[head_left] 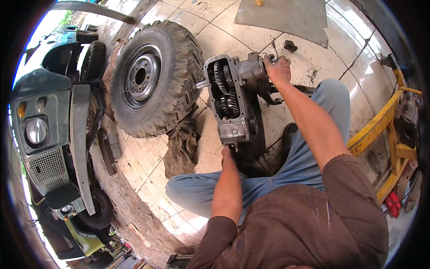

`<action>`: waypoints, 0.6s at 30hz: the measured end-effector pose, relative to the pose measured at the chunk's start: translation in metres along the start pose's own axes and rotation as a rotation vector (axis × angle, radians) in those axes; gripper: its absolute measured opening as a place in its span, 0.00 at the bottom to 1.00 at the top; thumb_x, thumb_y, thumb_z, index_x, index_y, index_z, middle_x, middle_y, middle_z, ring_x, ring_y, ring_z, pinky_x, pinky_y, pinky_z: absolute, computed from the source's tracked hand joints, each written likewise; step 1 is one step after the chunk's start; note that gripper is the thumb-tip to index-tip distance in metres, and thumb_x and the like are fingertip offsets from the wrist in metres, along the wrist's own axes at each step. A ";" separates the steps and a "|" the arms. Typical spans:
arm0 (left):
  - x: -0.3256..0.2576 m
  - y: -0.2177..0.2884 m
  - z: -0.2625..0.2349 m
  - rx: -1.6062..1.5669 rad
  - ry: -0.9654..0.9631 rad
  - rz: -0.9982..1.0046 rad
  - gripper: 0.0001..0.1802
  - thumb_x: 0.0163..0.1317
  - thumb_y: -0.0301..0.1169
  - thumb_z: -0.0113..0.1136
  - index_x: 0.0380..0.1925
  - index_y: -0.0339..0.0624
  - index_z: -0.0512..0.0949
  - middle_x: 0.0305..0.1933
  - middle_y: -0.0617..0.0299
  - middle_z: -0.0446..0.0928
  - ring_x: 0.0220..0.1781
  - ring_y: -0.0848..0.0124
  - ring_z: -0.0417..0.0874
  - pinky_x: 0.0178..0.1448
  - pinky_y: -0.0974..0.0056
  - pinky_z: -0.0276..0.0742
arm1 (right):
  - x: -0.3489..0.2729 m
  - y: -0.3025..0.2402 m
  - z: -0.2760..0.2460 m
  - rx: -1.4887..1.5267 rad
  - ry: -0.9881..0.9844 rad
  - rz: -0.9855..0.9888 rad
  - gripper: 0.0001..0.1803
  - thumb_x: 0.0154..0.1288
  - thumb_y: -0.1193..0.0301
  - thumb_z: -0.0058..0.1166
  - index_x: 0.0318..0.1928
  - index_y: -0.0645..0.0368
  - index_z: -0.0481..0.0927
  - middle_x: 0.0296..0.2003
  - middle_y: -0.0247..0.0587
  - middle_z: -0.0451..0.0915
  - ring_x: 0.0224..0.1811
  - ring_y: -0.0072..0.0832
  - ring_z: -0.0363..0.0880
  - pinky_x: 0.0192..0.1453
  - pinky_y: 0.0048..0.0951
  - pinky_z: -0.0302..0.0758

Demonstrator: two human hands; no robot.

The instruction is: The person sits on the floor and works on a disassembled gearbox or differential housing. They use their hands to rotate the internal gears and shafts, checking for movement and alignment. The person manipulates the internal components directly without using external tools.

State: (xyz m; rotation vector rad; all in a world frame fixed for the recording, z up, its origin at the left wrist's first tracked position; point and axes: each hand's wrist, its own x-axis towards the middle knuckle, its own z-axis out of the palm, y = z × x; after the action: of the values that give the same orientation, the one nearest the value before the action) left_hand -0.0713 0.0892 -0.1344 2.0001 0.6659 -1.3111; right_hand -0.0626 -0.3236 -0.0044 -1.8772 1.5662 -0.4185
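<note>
In front of me on the tiled floor stands a gearbox (233,130), a grey metal housing with a long opening that faces up and left. Inside it several gears (230,101) show, and a shaft (202,84) sticks out on its left side. My right hand (279,72) is closed over the far right end of the housing, its fingers curled round the metal. At the near end, my left hand (227,155) reaches up against the underside of the housing. Its fingers are mostly hidden there.
Left of the gearbox lies a large tyre on a wheel (179,58), with a dark rag (181,154) beside it. A metal sheet (282,20) and a small dark part (290,45) lie beyond. A yellow frame (376,127) stands right; a vehicle (49,130) far left.
</note>
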 end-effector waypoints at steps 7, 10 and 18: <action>-0.012 -0.010 0.004 -0.019 -0.009 -0.008 0.49 0.65 0.68 0.45 0.59 0.27 0.76 0.58 0.38 0.77 0.61 0.47 0.77 0.64 0.47 0.70 | -0.008 -0.010 -0.017 -0.330 0.109 -0.553 0.29 0.67 0.50 0.56 0.52 0.65 0.75 0.50 0.52 0.76 0.55 0.49 0.79 0.57 0.47 0.79; -0.017 -0.007 0.005 -0.019 -0.018 -0.006 0.49 0.65 0.68 0.45 0.59 0.27 0.76 0.59 0.37 0.77 0.61 0.47 0.77 0.65 0.47 0.69 | 0.009 -0.012 -0.023 -0.453 0.028 -0.775 0.23 0.71 0.56 0.52 0.53 0.63 0.74 0.51 0.53 0.77 0.55 0.50 0.80 0.56 0.48 0.79; -0.007 -0.023 0.018 -0.082 -0.038 -0.021 0.49 0.65 0.68 0.46 0.59 0.26 0.76 0.60 0.36 0.76 0.63 0.47 0.76 0.67 0.48 0.69 | 0.035 -0.021 -0.021 -0.505 -0.317 -0.787 0.18 0.68 0.65 0.49 0.53 0.63 0.73 0.46 0.59 0.84 0.53 0.53 0.83 0.57 0.49 0.79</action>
State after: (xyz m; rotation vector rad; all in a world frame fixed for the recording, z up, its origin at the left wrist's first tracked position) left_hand -0.1014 0.0904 -0.1391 1.9027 0.7132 -1.3097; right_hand -0.0519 -0.3609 0.0190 -2.7657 0.7062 -0.0269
